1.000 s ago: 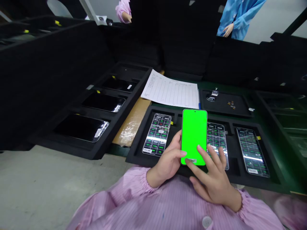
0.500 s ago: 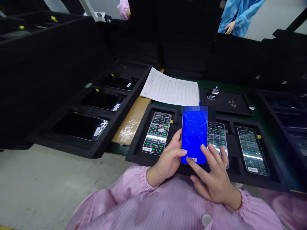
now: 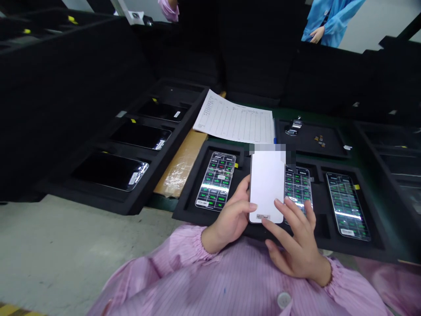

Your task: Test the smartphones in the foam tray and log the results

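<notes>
My left hand [image 3: 230, 216] grips the left edge of an upright smartphone [image 3: 267, 184], whose screen shows plain white with a small label near its bottom. My right hand [image 3: 294, 240] holds the phone's lower right corner, the thumb lying across the lower screen. The phone's top edge is pixelated. Beneath my hands sits a black foam tray [image 3: 192, 206] holding a phone with a green test grid [image 3: 216, 181], a second one [image 3: 297, 188] partly hidden by the held phone, and a third [image 3: 346, 206].
A printed ruled sheet [image 3: 234, 119] lies beyond the tray, beside plastic-wrapped cardboard [image 3: 180, 164]. Left stands a foam tray of dark phones [image 3: 141, 135]. Right lies a black tray with small metal parts [image 3: 312, 140]. Co-workers' pink [image 3: 168, 9] and blue [image 3: 332, 22] sleeves show far ahead.
The phone's screen has gone from green through blue to white. My hands and the phone have barely moved, and the view has tilted slightly.
</notes>
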